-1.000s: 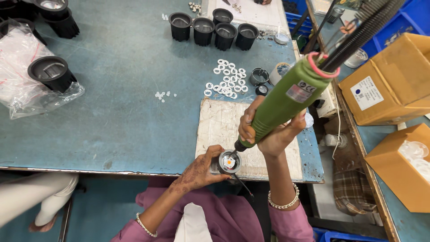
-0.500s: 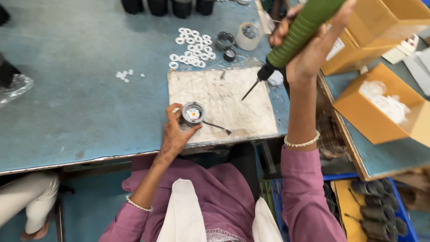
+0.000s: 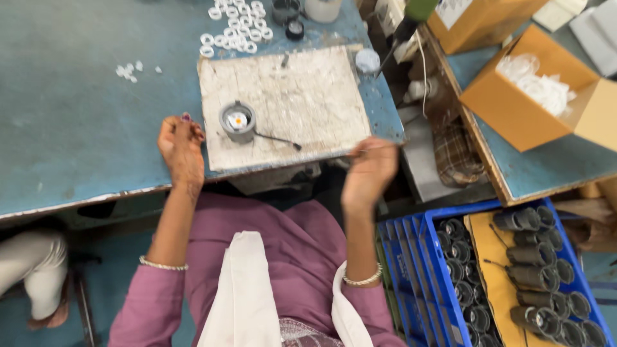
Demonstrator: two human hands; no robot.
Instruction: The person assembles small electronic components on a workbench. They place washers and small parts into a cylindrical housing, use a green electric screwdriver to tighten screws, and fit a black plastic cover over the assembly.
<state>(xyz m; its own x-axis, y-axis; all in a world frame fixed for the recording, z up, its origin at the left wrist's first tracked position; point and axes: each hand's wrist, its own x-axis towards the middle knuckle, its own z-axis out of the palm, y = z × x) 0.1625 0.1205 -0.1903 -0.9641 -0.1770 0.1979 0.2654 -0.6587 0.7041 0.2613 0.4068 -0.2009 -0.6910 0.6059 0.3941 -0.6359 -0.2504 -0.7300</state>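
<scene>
A round black housing (image 3: 238, 121) with a pale disc inside and a thin wire trailing right sits on the worn white board (image 3: 302, 96) on the blue-green table (image 3: 83, 128). My left hand (image 3: 182, 144) rests just left of the housing, fingers curled in, holding nothing. My right hand (image 3: 367, 170) is blurred at the table's front edge near the board's right corner, apart from the housing, with nothing visible in it. The green power screwdriver (image 3: 411, 16) hangs free above the table's far right edge.
Several white rings (image 3: 231, 32) lie behind the board, with small white bits (image 3: 132, 69) to the left. Cardboard boxes (image 3: 533, 96) stand on the right. A blue crate (image 3: 411, 257) of black housings sits on the floor at lower right. Another person's leg (image 3: 32, 270) shows at lower left.
My right hand has let go of the green screwdriver and dropped to the table's front edge. My left hand has released the housing, which now sits on the board.
</scene>
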